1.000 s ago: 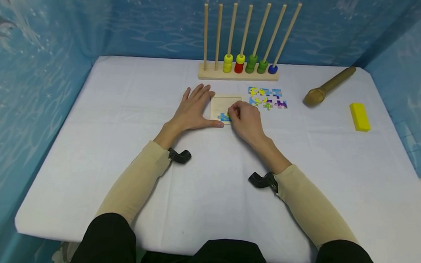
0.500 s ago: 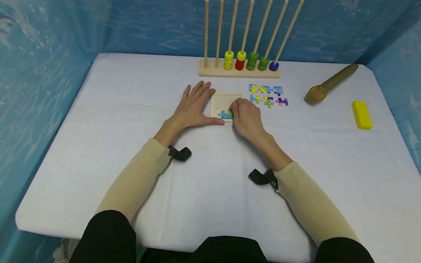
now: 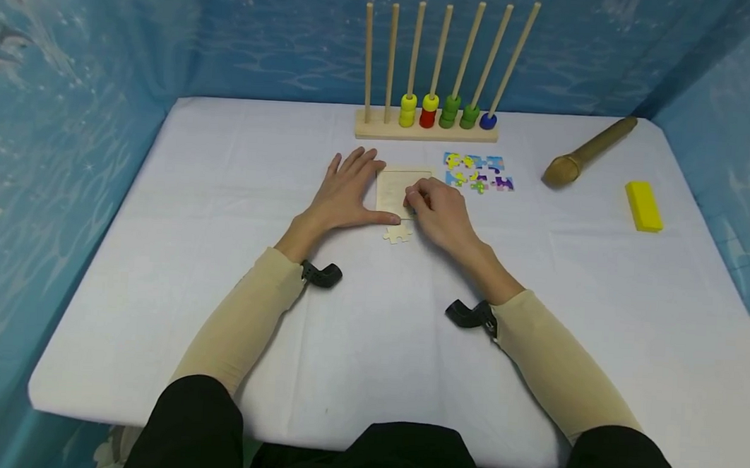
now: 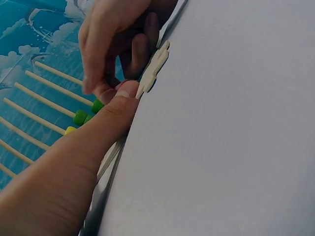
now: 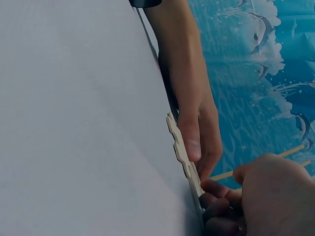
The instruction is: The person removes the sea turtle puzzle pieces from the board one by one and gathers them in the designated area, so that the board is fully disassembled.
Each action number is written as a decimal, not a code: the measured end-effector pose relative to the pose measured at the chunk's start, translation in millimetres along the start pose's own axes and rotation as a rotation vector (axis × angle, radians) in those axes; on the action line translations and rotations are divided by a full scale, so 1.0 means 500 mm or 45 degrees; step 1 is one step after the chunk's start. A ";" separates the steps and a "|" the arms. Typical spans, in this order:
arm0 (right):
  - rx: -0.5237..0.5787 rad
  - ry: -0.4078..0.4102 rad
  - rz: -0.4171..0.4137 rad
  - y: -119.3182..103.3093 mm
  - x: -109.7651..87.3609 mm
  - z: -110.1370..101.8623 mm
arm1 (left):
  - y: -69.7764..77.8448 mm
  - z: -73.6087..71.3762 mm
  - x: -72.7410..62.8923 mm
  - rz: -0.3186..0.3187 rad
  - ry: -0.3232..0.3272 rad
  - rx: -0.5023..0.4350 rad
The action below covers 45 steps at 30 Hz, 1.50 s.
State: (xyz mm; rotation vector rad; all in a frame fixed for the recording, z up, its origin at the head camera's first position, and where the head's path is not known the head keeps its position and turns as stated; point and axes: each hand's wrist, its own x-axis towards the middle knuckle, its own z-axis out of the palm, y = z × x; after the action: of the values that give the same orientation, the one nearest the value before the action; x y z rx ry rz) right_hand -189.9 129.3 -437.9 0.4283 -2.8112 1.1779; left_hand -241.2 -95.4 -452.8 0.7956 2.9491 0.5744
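Observation:
A shallow square wooden puzzle tray [image 3: 395,185] lies on the white table, its upper part bare wood. My left hand [image 3: 345,196] rests at its left side, fingers spread and thumb along the near edge. A puzzle piece [image 3: 397,233] sits plain-wood side up just below the tray, beside that thumb; its notched edge also shows in both wrist views. My right hand [image 3: 441,213] is over the tray's right side, fingers curled and fingertips together. A teal sliver of a puzzle piece [image 3: 413,213] peeks out under them; the rest is hidden.
Several colourful loose puzzle pieces [image 3: 478,174] lie right of the tray. Behind them stands a wooden bead abacus [image 3: 426,132] with upright pegs. Farther right are a gold microphone-shaped object [image 3: 586,153] and a yellow block [image 3: 644,206].
The blue-green puzzle piece in the tray's near corner has gone from sight. A wood-side-up piece now lies below the near edge. My left hand has stayed put; the right has barely shifted.

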 end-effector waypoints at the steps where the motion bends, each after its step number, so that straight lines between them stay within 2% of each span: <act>1: 0.012 -0.001 -0.008 0.001 -0.002 -0.001 | 0.001 0.001 0.000 -0.003 0.000 -0.001; 4: 0.037 -0.006 -0.050 0.005 -0.011 -0.007 | 0.004 0.001 0.001 -0.006 0.000 0.004; 11: 0.050 -0.083 -0.257 0.013 -0.056 -0.022 | 0.005 0.006 0.003 0.007 -0.002 0.039; 15: 0.018 -0.122 -0.293 0.011 -0.073 -0.023 | -0.001 0.001 0.002 -0.008 -0.008 0.045; 24: -0.027 -0.151 -0.250 0.008 -0.080 -0.022 | -0.003 0.004 0.000 -0.020 -0.020 0.031; 36: 0.121 -0.122 -0.210 0.012 -0.075 -0.027 | 0.001 -0.002 0.002 -0.017 -0.007 0.033; 41: 0.182 -0.103 -0.145 0.016 -0.083 -0.052 | 0.005 -0.001 0.001 -0.029 -0.019 0.022; 45: 0.231 -0.032 -0.124 0.045 -0.095 -0.098 | 0.006 -0.001 0.002 -0.042 -0.026 0.017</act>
State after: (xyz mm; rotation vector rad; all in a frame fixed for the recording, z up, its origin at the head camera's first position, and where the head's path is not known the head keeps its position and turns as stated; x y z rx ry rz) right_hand -153.1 189.8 -426.3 0.5885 -2.6790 1.4214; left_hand -240.7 -92.9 -451.2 0.7478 2.9447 0.5416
